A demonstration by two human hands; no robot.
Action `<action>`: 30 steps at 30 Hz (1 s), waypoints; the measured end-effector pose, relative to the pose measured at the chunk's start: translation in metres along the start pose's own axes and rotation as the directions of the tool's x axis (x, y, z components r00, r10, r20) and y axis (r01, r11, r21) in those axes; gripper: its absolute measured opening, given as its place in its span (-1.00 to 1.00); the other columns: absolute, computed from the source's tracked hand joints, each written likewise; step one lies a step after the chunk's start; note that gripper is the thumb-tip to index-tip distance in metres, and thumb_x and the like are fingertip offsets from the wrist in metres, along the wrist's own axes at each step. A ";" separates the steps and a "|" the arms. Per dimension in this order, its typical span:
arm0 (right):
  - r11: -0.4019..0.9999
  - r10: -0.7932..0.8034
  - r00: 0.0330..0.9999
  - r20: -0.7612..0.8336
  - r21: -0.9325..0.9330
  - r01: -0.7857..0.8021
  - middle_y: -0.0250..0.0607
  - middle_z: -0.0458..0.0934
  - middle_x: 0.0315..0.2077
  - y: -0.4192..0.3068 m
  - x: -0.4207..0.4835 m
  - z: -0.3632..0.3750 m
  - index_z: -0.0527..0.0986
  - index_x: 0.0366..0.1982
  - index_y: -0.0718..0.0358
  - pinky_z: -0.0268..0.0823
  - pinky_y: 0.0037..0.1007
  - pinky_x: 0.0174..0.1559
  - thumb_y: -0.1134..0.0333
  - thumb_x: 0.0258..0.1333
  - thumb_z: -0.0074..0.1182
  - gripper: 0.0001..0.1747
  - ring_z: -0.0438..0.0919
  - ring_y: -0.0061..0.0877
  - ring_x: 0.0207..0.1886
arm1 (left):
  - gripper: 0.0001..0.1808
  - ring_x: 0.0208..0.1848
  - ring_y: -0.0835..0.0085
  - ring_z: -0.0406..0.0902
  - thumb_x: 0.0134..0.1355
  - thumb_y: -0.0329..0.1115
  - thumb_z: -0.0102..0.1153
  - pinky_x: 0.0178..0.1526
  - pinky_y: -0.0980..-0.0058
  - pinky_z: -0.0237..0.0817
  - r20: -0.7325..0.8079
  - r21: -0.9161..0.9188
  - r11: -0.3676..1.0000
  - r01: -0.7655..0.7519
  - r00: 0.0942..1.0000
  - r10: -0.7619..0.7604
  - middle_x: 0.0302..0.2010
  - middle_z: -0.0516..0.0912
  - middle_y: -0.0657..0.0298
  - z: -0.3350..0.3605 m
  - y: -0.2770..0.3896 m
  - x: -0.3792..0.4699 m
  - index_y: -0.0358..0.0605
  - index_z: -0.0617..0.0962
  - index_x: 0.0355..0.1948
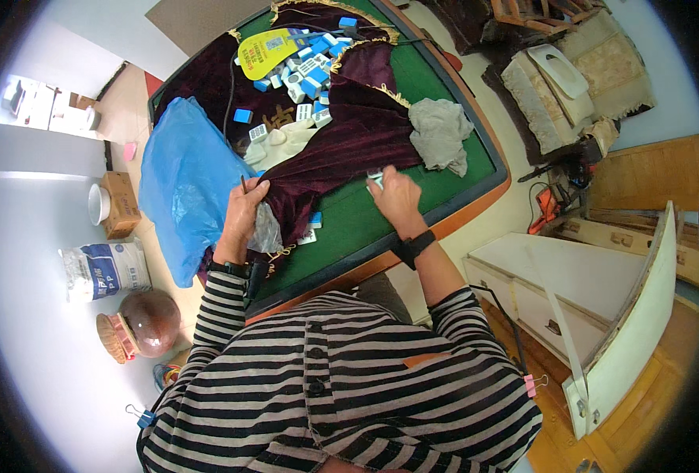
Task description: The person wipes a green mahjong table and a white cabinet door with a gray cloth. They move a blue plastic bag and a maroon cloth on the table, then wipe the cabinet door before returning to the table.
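Observation:
My left hand pinches the edge of a maroon velvet cloth with yellow fringe, and a thin brown stick juts up at its fingers. In my right hand, over the green felt, is a small pale piece that looks like a mahjong tile; the fingers hide most of it. Blue-backed mahjong tiles lie heaped on the cloth, under and around a yellow hand fan that bears writing. A white glove rests beside the cloth's fold. Two tiles sit near the cloth's lower fringe.
A blue plastic bag hangs over the left side of the mahjong table. A grey rag lies at the right rim. Left on the floor are a cardboard box and brown jar; a white drawer cabinet stands right.

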State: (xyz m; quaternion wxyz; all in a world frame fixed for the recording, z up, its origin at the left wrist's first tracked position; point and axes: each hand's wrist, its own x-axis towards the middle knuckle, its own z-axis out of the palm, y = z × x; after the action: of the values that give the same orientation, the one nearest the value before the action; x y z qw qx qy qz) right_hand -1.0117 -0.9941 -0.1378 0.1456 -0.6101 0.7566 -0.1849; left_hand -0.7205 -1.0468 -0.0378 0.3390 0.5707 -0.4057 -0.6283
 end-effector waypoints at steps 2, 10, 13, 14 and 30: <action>1.000 -0.007 0.998 -0.066 -0.030 0.005 0.01 0.53 -0.50 -0.003 0.012 -0.005 0.42 -0.46 0.29 0.40 -0.10 -0.36 0.03 -0.03 0.24 -0.55 0.55 -0.13 -0.36 | -0.72 -0.28 0.60 0.49 0.24 -0.34 0.15 -0.19 0.56 0.31 -0.128 0.121 0.991 -0.049 0.990 0.065 -0.29 0.63 0.34 0.000 0.004 0.000 -0.38 0.60 -0.15; 0.985 -0.103 0.968 -0.229 0.109 0.131 0.01 0.43 -0.28 -0.005 0.065 0.007 0.41 -0.26 0.29 0.31 -0.06 -0.12 0.07 0.00 0.23 -0.54 0.40 -0.06 -0.11 | -0.74 -0.46 0.70 0.39 0.20 -0.32 0.19 -0.43 0.62 0.20 -0.237 0.320 0.939 -0.128 0.948 0.211 -0.43 0.60 0.42 0.004 0.043 0.028 -0.35 0.64 -0.21; 0.964 -0.107 0.970 -0.219 0.215 0.155 0.10 0.42 -0.30 -0.002 0.083 0.013 0.34 -0.29 0.33 0.26 -0.05 -0.11 0.18 0.05 0.16 -0.62 0.40 0.01 -0.14 | -0.77 -0.49 0.68 0.40 0.20 -0.32 0.20 -0.44 0.62 0.19 -0.318 0.288 0.954 -0.077 0.933 0.171 -0.46 0.57 0.43 0.002 0.045 0.033 -0.29 0.63 -0.23; 0.959 -0.117 0.969 -0.218 0.227 0.167 0.10 0.42 -0.31 -0.001 0.083 0.014 0.33 -0.30 0.33 0.27 -0.05 -0.11 0.20 0.04 0.16 -0.63 0.40 0.01 -0.14 | -0.79 -0.50 0.67 0.40 0.20 -0.31 0.22 -0.43 0.61 0.19 -0.331 0.226 0.967 -0.115 0.925 0.187 -0.47 0.56 0.44 0.001 0.045 0.034 -0.25 0.62 -0.24; 0.984 0.075 0.996 0.055 -0.164 -0.065 -0.15 0.57 -0.35 -0.031 0.064 0.032 0.62 -0.35 0.20 0.21 -0.09 -0.06 0.16 0.17 0.06 -0.73 0.32 -0.16 -0.04 | -0.59 -0.29 0.50 0.49 0.16 -0.23 0.25 -0.24 0.50 0.29 -0.467 0.203 0.979 -0.009 0.878 0.105 -0.31 0.61 0.25 -0.017 0.032 0.057 -0.38 0.59 -0.10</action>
State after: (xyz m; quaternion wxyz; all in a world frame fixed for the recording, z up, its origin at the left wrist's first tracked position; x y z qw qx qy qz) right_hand -0.9838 -1.0654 -0.1520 0.1249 -0.5983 0.7853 -0.0991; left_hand -0.7116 -1.1139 -0.0343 0.3893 0.7254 -0.3863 -0.4160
